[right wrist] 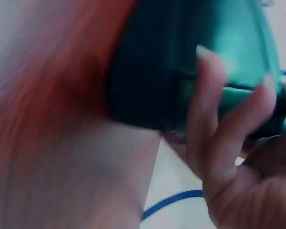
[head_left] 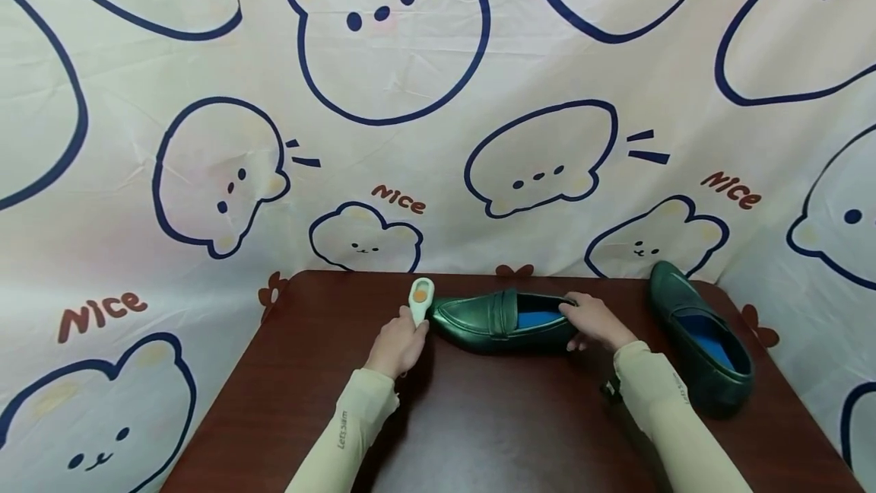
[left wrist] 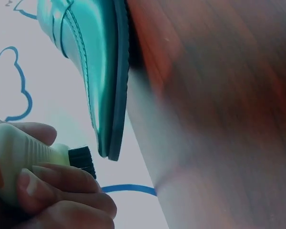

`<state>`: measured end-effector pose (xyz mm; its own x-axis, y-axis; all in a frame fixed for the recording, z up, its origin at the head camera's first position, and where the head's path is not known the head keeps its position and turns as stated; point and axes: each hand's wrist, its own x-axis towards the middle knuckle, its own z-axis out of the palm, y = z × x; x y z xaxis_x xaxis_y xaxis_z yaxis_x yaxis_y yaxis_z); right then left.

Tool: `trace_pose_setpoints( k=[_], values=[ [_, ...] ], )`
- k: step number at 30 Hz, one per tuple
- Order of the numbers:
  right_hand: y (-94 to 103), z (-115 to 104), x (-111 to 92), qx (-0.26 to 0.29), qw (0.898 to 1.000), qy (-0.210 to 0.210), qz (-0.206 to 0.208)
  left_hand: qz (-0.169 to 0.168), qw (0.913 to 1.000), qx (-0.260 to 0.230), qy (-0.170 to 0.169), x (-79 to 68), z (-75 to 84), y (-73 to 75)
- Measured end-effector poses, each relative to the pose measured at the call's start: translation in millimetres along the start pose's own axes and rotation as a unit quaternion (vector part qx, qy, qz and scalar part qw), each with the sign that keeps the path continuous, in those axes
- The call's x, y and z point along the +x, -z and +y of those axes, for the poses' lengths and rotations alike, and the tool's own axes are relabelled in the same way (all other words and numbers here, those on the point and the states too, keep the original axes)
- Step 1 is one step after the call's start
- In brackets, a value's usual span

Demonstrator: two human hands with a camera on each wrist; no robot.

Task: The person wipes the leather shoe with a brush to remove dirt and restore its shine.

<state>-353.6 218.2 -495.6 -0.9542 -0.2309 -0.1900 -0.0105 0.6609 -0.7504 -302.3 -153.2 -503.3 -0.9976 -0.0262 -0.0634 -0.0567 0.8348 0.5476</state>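
A shiny green loafer (head_left: 472, 322) with a blue insole lies sideways near the back of the table, toe to the left. My right hand (head_left: 594, 319) grips it at the heel, with fingers over the back of the heel (right wrist: 181, 100) in the right wrist view. Just left of the toe, my left hand (head_left: 397, 345) holds a small pale green brush (head_left: 421, 297) with an orange spot on its body. Its short dark bristles (left wrist: 82, 160) point toward the toe in the left wrist view, with a small gap between.
The matching green loafer (head_left: 725, 394) stands at the right side of the brown table (head_left: 465, 432), beside my right forearm. A pale cloth (head_left: 383, 151) printed with cartoon bears hangs behind the table and at its sides.
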Motion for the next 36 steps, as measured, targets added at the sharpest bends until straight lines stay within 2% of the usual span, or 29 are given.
trace_pose_setpoints(
  k=[1, 3, 6, 9, 12, 15, 18, 21, 26, 29, 36],
  values=[
    [0.7, -0.8, -1.2, 0.037, 0.999, -0.011, -0.013, 0.001, 1.0000, -0.003, -0.003, -0.7, 1.9, -0.2],
    [0.4, -3.0, -1.8, 0.059, 0.998, -0.006, -0.006, 0.003, 0.9999, -0.008, -0.013, -2.1, 5.6, -0.6],
    [-3.0, -6.3, -0.2, 0.045, 0.998, 0.017, 0.051, 0.005, 0.9996, -0.019, -0.022, -3.7, 11.0, -1.3],
    [-7.3, -6.8, 3.6, 0.028, 0.992, 0.042, 0.114, 0.003, 0.9990, -0.031, -0.031, -6.4, 15.1, -3.6],
    [-11.2, -3.9, 8.1, 0.032, 0.988, 0.070, 0.132, 0.005, 0.9985, -0.038, -0.039, -9.1, 18.8, -5.6],
    [-14.5, 2.9, 10.7, 0.008, 0.988, 0.092, 0.124, 0.010, 0.9983, -0.037, -0.044, -11.5, 21.0, -7.9],
    [-16.6, 9.8, 10.1, -0.024, 0.989, 0.093, 0.112, 0.020, 0.9980, -0.031, -0.051, -14.5, 24.2, -9.6],
    [-18.1, 12.9, 9.7, -0.036, 0.992, 0.077, 0.089, 0.037, 0.9972, -0.021, -0.062, -18.0, 29.7, -12.3],
    [-22.0, 14.8, 10.2, -0.051, 0.996, 0.027, 0.061, 0.065, 0.9941, 0.008, -0.087, -25.3, 38.9, -20.3],
    [-23.8, 15.0, 9.1, -0.049, 0.998, 0.002, 0.049, 0.058, 0.9932, 0.011, -0.100, -30.2, 43.8, -23.8],
    [-22.6, 15.4, 8.9, -0.057, 0.997, -0.023, 0.047, 0.036, 0.9923, -0.008, -0.118, -35.5, 54.2, -34.9]
  ],
)
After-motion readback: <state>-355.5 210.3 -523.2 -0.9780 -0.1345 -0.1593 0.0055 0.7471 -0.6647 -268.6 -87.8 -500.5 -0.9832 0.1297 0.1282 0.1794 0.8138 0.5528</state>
